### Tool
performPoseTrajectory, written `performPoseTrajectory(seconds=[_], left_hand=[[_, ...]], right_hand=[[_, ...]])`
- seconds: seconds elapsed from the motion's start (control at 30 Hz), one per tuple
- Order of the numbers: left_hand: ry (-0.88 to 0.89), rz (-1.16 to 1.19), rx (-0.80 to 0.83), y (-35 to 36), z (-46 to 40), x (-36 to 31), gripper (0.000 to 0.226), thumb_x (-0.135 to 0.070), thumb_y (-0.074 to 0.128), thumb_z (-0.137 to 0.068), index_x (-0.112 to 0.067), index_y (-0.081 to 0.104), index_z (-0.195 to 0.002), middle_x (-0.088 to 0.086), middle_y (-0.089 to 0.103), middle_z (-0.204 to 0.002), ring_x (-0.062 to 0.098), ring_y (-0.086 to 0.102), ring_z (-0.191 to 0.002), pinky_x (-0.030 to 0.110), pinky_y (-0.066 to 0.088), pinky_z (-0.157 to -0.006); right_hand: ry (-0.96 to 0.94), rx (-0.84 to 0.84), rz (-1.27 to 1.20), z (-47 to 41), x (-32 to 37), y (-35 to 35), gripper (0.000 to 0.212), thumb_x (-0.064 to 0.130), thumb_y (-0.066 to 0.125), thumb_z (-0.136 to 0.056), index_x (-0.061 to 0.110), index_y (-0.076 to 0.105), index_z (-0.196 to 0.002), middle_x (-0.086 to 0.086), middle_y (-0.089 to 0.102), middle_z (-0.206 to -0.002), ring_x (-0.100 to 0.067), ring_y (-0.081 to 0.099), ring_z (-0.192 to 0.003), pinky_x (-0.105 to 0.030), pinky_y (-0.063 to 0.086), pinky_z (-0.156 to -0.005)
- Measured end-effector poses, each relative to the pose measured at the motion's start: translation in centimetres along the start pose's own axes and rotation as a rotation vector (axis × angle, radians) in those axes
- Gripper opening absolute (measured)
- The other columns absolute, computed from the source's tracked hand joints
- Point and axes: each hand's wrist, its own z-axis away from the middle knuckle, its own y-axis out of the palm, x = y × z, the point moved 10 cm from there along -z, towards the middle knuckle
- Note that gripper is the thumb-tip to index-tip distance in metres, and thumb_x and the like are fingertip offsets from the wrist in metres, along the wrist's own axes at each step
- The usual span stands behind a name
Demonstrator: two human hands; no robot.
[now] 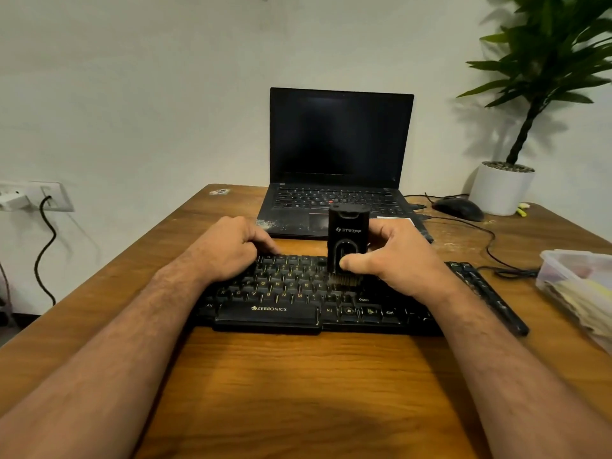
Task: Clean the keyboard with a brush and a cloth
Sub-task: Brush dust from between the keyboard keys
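Observation:
A black Zebronics keyboard (284, 299) lies across the wooden desk (298, 376) in front of me. My right hand (397, 256) grips a black block-shaped brush (347, 240) upright, thumb on its front, with the bristles down on the keys right of the keyboard's middle. My left hand (231, 246) rests on the keyboard's upper left part with fingers curled down over the far edge, holding it still. No cloth is in view.
An open black laptop (337, 160) stands just behind the keyboard. A black mouse (458, 208) with cable and a white plant pot (501, 188) sit at the back right. A clear plastic box (576, 279) sits at the right edge. A wall socket (36, 195) is at left.

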Motion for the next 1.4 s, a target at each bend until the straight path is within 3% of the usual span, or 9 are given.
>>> performPoseTrajectory(seconds=[0.17, 0.4, 0.53, 0.67, 0.83, 0.9, 1.0, 1.17, 1.4], left_hand=[[0.011, 0.002, 0.008, 0.1, -0.1, -0.1, 0.056, 0.008, 0.044, -0.084, -0.035, 0.078, -0.096, -0.013, 0.071, -0.098, -0.008, 0.059, -0.093, 0.004, 0.036, -0.076], [0.03, 0.05, -0.003, 0.2, -0.4, -0.1, 0.061, 0.01, 0.044, -0.084, -0.036, 0.073, -0.11, -0.018, 0.073, -0.098, -0.003, 0.063, -0.096, 0.013, 0.043, -0.087], [0.041, 0.061, -0.011, 0.2, -0.5, -0.2, 0.063, 0.012, 0.043, -0.083, -0.036, 0.07, -0.114, -0.016, 0.073, -0.094, -0.002, 0.064, -0.099, 0.016, 0.044, -0.09], [0.051, 0.048, -0.004, 0.4, -0.5, -0.4, 0.061, 0.011, 0.044, -0.082, -0.038, 0.073, -0.104, -0.016, 0.073, -0.096, -0.008, 0.062, -0.096, 0.013, 0.042, -0.092], [0.049, -0.008, 0.003, 0.5, -0.4, -0.6, 0.058, 0.01, 0.043, -0.085, -0.035, 0.076, -0.103, -0.015, 0.067, -0.102, -0.012, 0.054, -0.092, 0.004, 0.033, -0.079], [0.052, -0.009, 0.017, 0.7, -0.5, -0.8, 0.056, 0.009, 0.044, -0.087, -0.034, 0.076, -0.104, -0.016, 0.065, -0.102, -0.014, 0.051, -0.091, 0.006, 0.034, -0.079], [0.06, -0.016, 0.023, 0.8, -0.5, -0.9, 0.056, 0.009, 0.044, -0.087, -0.034, 0.076, -0.104, -0.016, 0.065, -0.102, -0.016, 0.05, -0.091, 0.003, 0.032, -0.076], [0.058, -0.011, 0.004, 0.7, -0.5, -0.8, 0.059, 0.011, 0.044, -0.083, -0.034, 0.077, -0.101, -0.015, 0.069, -0.102, -0.015, 0.054, -0.091, 0.0, 0.033, -0.076], [0.038, -0.016, 0.033, 0.9, -0.4, -1.1, 0.055, 0.01, 0.044, -0.086, -0.031, 0.077, -0.104, -0.013, 0.07, -0.105, -0.005, 0.057, -0.096, 0.009, 0.037, -0.084]], right_hand=[[-0.013, 0.043, -0.039, 0.0, 0.3, 1.1, 0.037, 0.01, 0.084, -0.077, 0.032, 0.073, -0.104, 0.008, 0.078, -0.085, -0.006, 0.074, -0.071, -0.017, 0.055, -0.058], [0.011, -0.038, -0.04, -1.4, -0.8, 0.6, 0.034, 0.015, 0.085, -0.075, 0.033, 0.074, -0.101, 0.006, 0.078, -0.088, -0.011, 0.075, -0.079, -0.033, 0.062, -0.073], [0.032, -0.158, 0.024, -2.1, -1.3, -0.3, 0.041, 0.02, 0.084, -0.077, 0.032, 0.071, -0.114, 0.011, 0.074, -0.091, -0.003, 0.07, -0.079, -0.018, 0.054, -0.064], [-0.01, -0.116, 0.056, -2.2, -0.7, 0.4, 0.046, 0.021, 0.084, -0.076, 0.036, 0.067, -0.117, 0.015, 0.071, -0.094, -0.003, 0.068, -0.086, -0.02, 0.052, -0.071], [-0.032, -0.291, 0.072, -2.6, -0.7, -1.7, 0.041, 0.017, 0.082, -0.077, 0.033, 0.062, -0.109, 0.022, 0.064, -0.09, 0.009, 0.059, -0.081, -0.003, 0.046, -0.065], [-0.05, -0.22, 0.017, -2.8, -0.7, -0.8, 0.05, 0.015, 0.082, -0.078, 0.028, 0.061, -0.121, 0.022, 0.063, -0.107, 0.009, 0.057, -0.095, -0.006, 0.045, -0.077], [-0.08, -0.18, 0.127, -3.2, -0.4, -0.1, 0.056, 0.016, 0.081, -0.08, 0.027, 0.056, -0.128, 0.018, 0.059, -0.115, 0.001, 0.052, -0.105, -0.005, 0.034, -0.069], [0.02, -0.323, 0.233, -2.4, -2.1, -4.3, 0.054, 0.016, 0.081, -0.076, 0.028, 0.059, -0.124, 0.008, 0.068, -0.111, -0.014, 0.065, -0.101, -0.027, 0.055, -0.081], [0.028, -0.306, 0.13, -1.9, -2.2, -3.2, 0.055, 0.016, 0.082, -0.076, 0.028, 0.061, -0.125, 0.008, 0.07, -0.114, -0.011, 0.066, -0.105, -0.026, 0.055, -0.08]])
